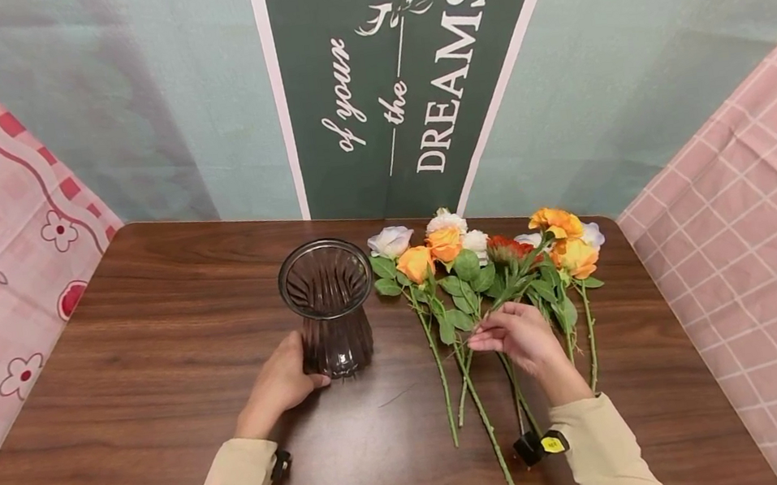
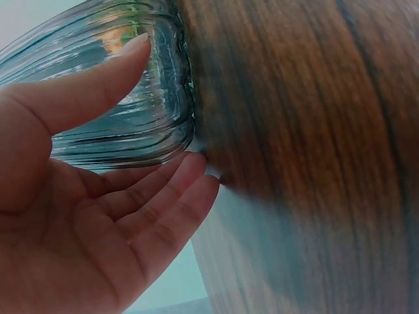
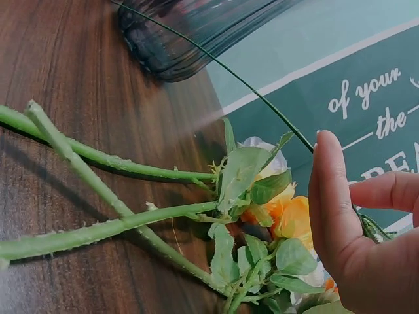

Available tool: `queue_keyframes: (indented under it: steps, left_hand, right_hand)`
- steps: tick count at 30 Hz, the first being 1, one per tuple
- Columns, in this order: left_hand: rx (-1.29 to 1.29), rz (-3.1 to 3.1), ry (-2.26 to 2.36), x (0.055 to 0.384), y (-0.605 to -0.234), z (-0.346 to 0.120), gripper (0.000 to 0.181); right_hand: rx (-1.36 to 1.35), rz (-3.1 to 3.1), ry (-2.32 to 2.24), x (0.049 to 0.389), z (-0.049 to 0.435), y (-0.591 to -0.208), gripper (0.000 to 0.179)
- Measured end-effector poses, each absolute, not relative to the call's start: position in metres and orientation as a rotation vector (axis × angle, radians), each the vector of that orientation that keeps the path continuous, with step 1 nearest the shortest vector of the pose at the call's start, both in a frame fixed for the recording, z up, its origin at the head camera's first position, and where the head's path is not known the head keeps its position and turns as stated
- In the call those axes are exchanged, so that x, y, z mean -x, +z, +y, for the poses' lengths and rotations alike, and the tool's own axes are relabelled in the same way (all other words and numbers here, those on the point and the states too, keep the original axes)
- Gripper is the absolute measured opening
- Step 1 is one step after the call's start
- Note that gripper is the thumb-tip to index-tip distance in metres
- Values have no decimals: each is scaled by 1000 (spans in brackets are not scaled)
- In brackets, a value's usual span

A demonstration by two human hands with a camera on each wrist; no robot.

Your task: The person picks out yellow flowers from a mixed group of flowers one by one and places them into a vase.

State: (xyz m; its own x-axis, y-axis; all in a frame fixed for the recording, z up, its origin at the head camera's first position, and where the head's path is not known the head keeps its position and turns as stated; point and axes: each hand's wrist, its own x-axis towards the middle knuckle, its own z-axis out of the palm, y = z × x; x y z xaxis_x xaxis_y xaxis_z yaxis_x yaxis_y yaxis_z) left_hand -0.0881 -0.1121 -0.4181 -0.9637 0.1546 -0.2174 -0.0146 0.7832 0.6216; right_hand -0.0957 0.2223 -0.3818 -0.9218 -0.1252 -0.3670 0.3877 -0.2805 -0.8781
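A dark, see-through ribbed glass vase (image 1: 338, 335) with a flared rim stands upright on the table. My left hand (image 1: 282, 383) holds it low on its left side. In the left wrist view, the thumb of that hand (image 2: 98, 190) lies along the glass and the fingers reach round near the base. My right hand (image 1: 519, 340) pinches a thin green stem (image 3: 262, 98) between thumb and fingers, over the cut flowers. The stem's thin end points toward the vase; its upper part merges with the leaves below a red flower (image 1: 507, 247).
Orange roses (image 1: 416, 263), white blooms (image 1: 446, 222) and yellow-orange flowers (image 1: 574, 255) lie right of the vase, stems toward me. A small black object with a yellow label (image 1: 541, 446) is by my right wrist. Fabric walls (image 1: 207, 94) border the wooden table (image 1: 152, 347).
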Motion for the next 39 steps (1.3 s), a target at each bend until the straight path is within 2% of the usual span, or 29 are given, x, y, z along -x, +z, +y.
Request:
queue_keyframes:
  steps: [20, 39]
  left_hand:
    - [-105, 2721, 944, 89, -419, -112, 57]
    - [-100, 2729, 946, 88, -418, -112, 55]
  right_hand:
    - [-264, 1600, -2310, 96, 222, -374, 27]
    - [-166, 1539, -2408, 97, 219, -340, 27]
